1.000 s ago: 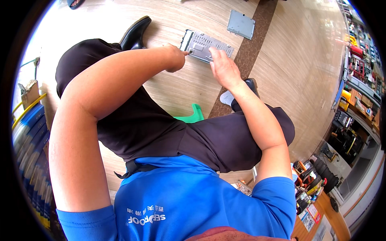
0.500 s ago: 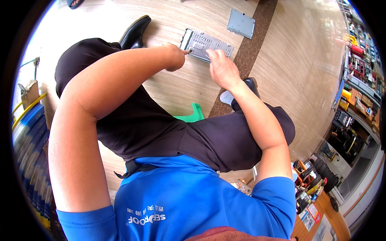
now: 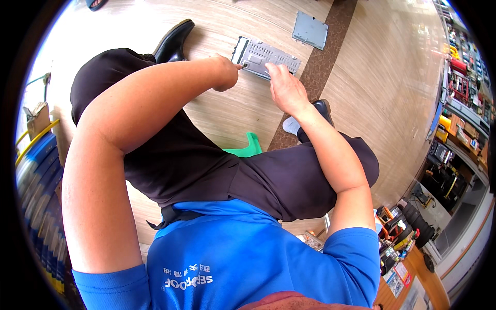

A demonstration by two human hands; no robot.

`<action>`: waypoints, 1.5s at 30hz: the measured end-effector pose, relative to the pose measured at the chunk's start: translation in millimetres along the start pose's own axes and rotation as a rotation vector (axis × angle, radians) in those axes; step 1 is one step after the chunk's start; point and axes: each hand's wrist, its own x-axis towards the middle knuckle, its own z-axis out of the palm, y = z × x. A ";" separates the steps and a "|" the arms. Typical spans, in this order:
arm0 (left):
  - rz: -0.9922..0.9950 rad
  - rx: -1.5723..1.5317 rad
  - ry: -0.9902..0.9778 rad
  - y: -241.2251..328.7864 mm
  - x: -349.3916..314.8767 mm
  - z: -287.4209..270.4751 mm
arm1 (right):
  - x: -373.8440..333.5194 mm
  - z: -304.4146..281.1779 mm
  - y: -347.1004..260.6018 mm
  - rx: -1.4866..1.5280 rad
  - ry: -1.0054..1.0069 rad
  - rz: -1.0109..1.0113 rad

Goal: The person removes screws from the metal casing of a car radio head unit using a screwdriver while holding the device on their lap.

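Note:
A perforated grey metal casing (image 3: 261,56), long and box-like with a dark strip at its left end, lies on the floor between my feet. My left hand (image 3: 226,73) is at its near left corner, fingers curled and the index fingertip reaching a small dark spot on the edge. Whatever those curled fingers hold, if anything, is hidden. Over the near right side of the casing, my right hand (image 3: 287,89) has its fingers bent and drawn together. A thin, pale sliver shows at its fingertips, too small to name.
A flat grey metal panel (image 3: 310,31) lies beyond the casing, beside a brown floor strip (image 3: 326,57). Under my legs is a green plastic piece (image 3: 250,147). Cluttered shelves (image 3: 460,98) line the right, and blue stacked goods (image 3: 41,191) stand at left.

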 end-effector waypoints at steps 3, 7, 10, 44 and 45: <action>-0.001 0.001 -0.007 0.0 0.4 0.1 | 1.0 -0.1 -0.4 0.009 -0.039 0.102; -0.005 0.005 -0.016 0.7 0.6 -0.4 | 0.9 0.9 2.0 0.059 -0.011 0.089; -0.001 0.012 -0.006 0.3 1.6 -0.7 | -0.8 1.6 4.0 0.057 0.060 -0.045; 0.034 0.013 0.035 -2.6 -0.2 3.6 | -3.4 3.5 3.2 0.032 -0.017 -0.007; 0.034 0.015 0.036 -2.5 -0.4 2.8 | -4.2 4.3 4.0 0.051 -0.004 -0.060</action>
